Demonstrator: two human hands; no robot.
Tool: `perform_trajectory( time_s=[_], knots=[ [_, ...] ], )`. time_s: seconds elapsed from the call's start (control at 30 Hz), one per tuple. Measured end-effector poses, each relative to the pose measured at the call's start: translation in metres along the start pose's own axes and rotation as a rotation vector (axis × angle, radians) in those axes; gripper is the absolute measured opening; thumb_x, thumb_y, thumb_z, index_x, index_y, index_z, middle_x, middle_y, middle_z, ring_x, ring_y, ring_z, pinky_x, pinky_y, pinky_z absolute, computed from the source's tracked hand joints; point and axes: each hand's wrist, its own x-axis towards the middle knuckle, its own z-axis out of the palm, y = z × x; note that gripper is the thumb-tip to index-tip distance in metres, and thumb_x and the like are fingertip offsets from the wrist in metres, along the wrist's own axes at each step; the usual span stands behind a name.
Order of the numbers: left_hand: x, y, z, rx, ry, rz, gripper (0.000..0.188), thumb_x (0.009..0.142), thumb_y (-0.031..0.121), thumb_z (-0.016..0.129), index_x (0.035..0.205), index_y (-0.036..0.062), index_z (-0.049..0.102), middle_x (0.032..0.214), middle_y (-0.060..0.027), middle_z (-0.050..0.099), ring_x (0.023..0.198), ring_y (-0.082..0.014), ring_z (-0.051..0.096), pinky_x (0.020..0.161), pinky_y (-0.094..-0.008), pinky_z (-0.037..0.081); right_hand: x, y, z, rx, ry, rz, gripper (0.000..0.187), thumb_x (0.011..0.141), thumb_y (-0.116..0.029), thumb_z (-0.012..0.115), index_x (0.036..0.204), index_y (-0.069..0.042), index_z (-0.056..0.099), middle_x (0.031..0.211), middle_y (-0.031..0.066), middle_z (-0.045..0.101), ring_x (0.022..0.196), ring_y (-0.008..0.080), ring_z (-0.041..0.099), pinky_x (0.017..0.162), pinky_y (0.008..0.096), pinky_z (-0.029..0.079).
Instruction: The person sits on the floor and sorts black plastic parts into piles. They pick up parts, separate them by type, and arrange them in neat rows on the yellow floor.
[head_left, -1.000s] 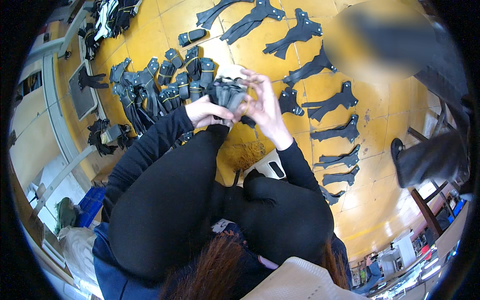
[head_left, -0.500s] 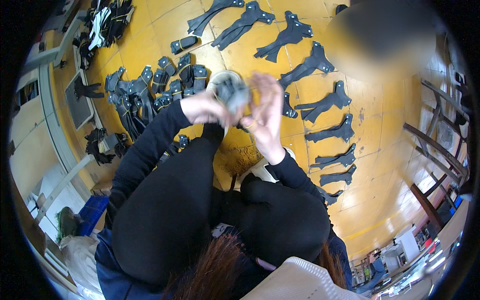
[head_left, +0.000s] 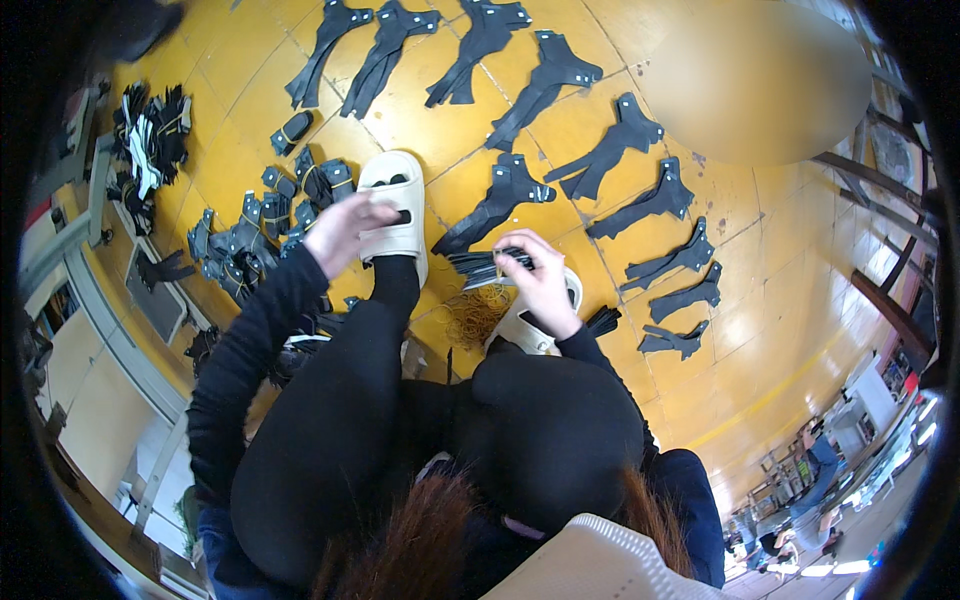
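Note:
My left hand point(head_left: 345, 232) is over the left shoe, a cream slide point(head_left: 403, 240), with its fingers apart and nothing visible in them; they look slightly blurred. My right hand point(head_left: 540, 275) is above the right cream slide point(head_left: 530, 330), fingers curled on the end of a bunch of dark socks point(head_left: 476, 268) with pale stripes. The fingers partly hide that bunch. Just below it is a heap of yellowish rubber bands point(head_left: 478, 315). Beyond my right hand, a fanned dark sock bunch point(head_left: 500, 200) rests on the floor.
More fanned sock bunches point(head_left: 550, 85) curve across the yellow tiled floor point(head_left: 740, 260), ahead and to the right. Folded, banded sock bundles point(head_left: 245, 235) crowd together at the left. Black and white socks point(head_left: 150, 140) are heaped farther left, near a metal frame point(head_left: 75, 235). Dark wooden legs point(head_left: 885, 300) stand at right.
Before, my hands were together around a blurred dark bundle. Now they are apart, the left back over the slide without that bundle, the right lower by the striped bunch. The view has shifted.

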Motion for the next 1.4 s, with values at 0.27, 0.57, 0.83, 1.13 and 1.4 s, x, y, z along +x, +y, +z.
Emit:
perform_trajectory(
  time_s=[0.27, 0.57, 0.83, 1.13, 1.4],
  knots=[
    [0.017, 0.042, 0.053, 0.710, -0.006, -0.081, 0.021, 0.089, 0.022, 0.055, 0.103, 0.0067, 0.061, 0.098, -0.0011, 0.063, 0.086, -0.0086, 0.059, 0.079, -0.0239, 0.045, 0.009, 0.077, -0.019, -0.770, 0.130, -0.050, 0.033, 0.075, -0.027, 0.071, 0.100, -0.006, 0.064, 0.103, 0.0075, 0.058, 0.100, 0.0271, 0.051, 0.085, 0.0374, 0.040],
    [0.131, 0.009, 0.094, 1.050, 0.166, 0.439, 0.020, 0.082, 0.011, 0.060, 0.098, -0.0013, 0.063, 0.092, -0.0080, 0.066, 0.085, -0.0129, 0.062, 0.079, -0.0272, 0.048, 0.071, 0.058, -0.003, -0.862, 0.286, -0.092, 0.036, 0.064, -0.020, 0.077, 0.094, -0.010, 0.059, 0.092, 0.0073, 0.051, 0.092, 0.0262, 0.048, 0.080, 0.0376, 0.035],
    [0.224, 0.059, 0.184, 1.104, 0.459, 0.952, 0.052, 0.071, 0.008, 0.071, 0.119, 0.0067, 0.052, 0.121, -0.0140, 0.053, 0.109, -0.0339, 0.049, 0.096, -0.0398, 0.039, 0.056, 0.049, -0.020, -0.453, 0.067, -0.113, 0.022, 0.068, -0.009, 0.073, 0.082, -0.009, 0.056, 0.071, 0.0057, 0.057, 0.077, 0.0226, 0.056, 0.081, 0.0357, 0.034],
    [0.234, 0.099, 0.190, 1.869, 0.446, 1.087, 0.061, 0.065, 0.016, 0.076, 0.123, 0.0188, 0.055, 0.131, -0.0012, 0.049, 0.121, -0.0266, 0.043, 0.101, -0.0436, 0.033, 0.112, 0.034, -0.165, -0.559, 0.182, -0.143, 0.020, 0.073, -0.013, 0.070, 0.082, 0.001, 0.059, 0.085, 0.0155, 0.059, 0.081, 0.0317, 0.057, 0.073, 0.0364, 0.045],
    [0.214, 0.114, 0.212, 2.110, 0.371, 1.145, 0.032, 0.065, 0.017, 0.074, 0.089, 0.0144, 0.053, 0.092, -0.0011, 0.059, 0.105, -0.0194, 0.054, 0.106, -0.0488, 0.025, 0.134, 0.060, -0.162, -0.857, 0.575, -0.182, 0.022, 0.068, -0.006, 0.069, 0.089, -0.004, 0.063, 0.104, 0.0084, 0.058, 0.101, 0.0294, 0.052, 0.087, 0.0393, 0.042]
  ],
)
